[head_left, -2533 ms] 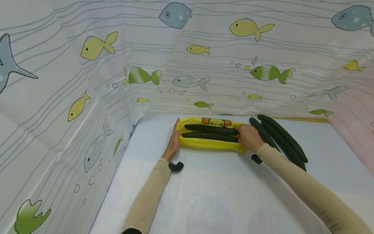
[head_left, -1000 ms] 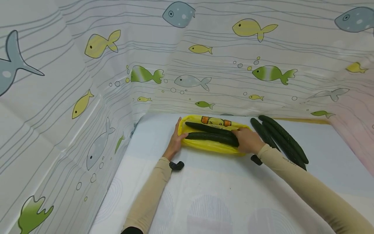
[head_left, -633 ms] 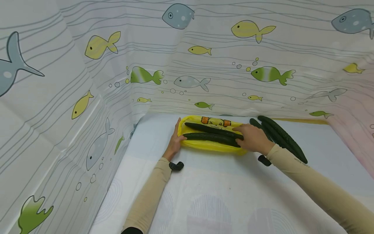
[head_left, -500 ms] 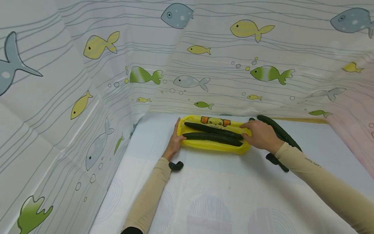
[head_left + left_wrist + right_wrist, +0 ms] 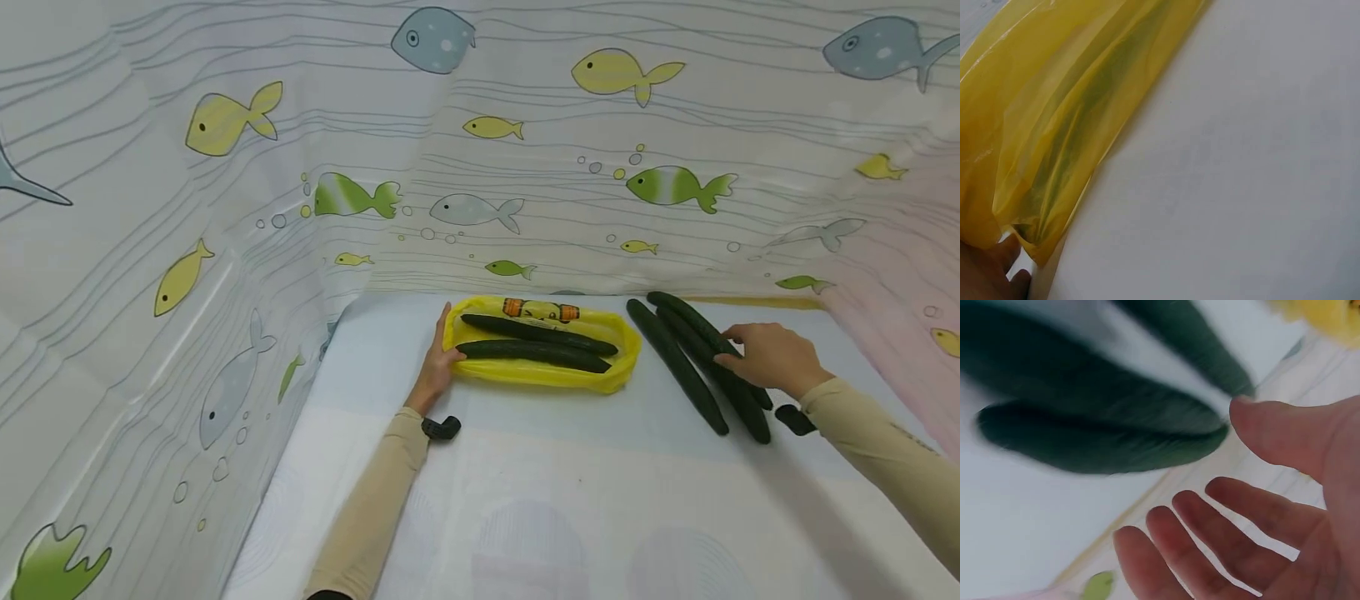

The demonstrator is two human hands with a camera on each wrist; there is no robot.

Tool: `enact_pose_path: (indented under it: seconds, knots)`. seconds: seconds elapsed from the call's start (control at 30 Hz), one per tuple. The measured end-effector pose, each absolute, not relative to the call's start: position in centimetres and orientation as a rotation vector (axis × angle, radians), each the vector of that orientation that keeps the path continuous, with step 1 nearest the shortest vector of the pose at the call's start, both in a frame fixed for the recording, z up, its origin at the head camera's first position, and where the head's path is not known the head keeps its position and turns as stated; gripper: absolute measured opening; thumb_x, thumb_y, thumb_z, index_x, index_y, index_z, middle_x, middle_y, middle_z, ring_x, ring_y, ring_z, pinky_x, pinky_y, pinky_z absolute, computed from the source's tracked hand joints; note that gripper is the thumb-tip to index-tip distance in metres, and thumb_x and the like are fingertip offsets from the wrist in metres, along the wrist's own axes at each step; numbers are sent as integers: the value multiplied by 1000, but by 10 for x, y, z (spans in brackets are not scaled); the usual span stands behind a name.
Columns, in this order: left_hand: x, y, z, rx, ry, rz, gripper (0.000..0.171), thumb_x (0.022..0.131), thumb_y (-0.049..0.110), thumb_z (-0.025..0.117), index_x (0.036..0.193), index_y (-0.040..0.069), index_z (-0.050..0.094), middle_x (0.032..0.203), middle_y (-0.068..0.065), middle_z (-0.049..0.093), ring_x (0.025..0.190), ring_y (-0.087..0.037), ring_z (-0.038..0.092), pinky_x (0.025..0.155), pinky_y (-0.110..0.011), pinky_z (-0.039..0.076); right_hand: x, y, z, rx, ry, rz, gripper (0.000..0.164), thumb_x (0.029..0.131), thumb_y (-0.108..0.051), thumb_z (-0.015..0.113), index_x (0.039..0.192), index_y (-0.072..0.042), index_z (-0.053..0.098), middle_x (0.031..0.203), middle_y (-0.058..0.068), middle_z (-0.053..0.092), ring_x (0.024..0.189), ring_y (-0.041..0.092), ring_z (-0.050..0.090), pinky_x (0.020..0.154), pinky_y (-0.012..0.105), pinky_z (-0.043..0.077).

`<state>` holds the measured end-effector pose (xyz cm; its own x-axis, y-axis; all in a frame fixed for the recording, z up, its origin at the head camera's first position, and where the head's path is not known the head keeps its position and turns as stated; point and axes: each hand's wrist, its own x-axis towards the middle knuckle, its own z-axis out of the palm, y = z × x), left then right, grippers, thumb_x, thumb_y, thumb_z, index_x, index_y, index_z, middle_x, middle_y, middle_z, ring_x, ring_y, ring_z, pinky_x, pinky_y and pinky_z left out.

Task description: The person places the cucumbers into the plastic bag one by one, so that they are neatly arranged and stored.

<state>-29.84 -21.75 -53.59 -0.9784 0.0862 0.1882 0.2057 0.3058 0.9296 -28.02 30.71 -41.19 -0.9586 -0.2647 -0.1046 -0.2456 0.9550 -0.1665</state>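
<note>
My left hand (image 5: pixel 433 367) holds the left end of a yellow plastic bag (image 5: pixel 525 377) with a cartoon print, its thumb over the rim. Inside the bag's wide mouth two dark green cucumbers lie side by side, a rear one (image 5: pixel 540 333) and a front one (image 5: pixel 532 353). To the right, three more lie slanted: a left cucumber (image 5: pixel 678 367), a middle cucumber (image 5: pixel 738 396) and a right cucumber (image 5: pixel 690 315) partly behind my right hand (image 5: pixel 772 357). That hand hovers at the right cucumber; the right wrist view shows its fingers (image 5: pixel 1210 528) apart from the thumb, nothing gripped between them.
The white table (image 5: pixel 510 483) carries the bag and cucumbers. A fish-printed curtain (image 5: pixel 570 242) rises along its back and left side, pinkish at the right. Black wrist cameras, a left one (image 5: pixel 441 428) and a right one (image 5: pixel 795 419), sit on the wrists.
My right hand has let go of the cucumber in the bag, touched the bag's right rim, and moved right to the loose cucumbers. The left hand stays on the bag's left end.
</note>
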Motion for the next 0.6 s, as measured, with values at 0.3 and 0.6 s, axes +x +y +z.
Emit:
enact_pose_path:
  seconds: [0.3,0.6]
  knots:
    - [-299,-223,-535,-268,-2454,-1814,98,89,2,47,173,24,3,181,-4,1,167,-30,2,134,-60,4,-281,351,-432,-300,2881,-239,71,102,-42,68,138,17,55,125,38,68,104,59,67,66,59,58]
    - [-299,-220,-538,-292,-2437,-1796,100,84,4,47,173,24,5,181,-4,3,167,-30,4,134,-58,4,-282,365,-455,-287,2847,-410,71,106,-42,62,138,20,52,120,38,70,102,59,67,74,65,57]
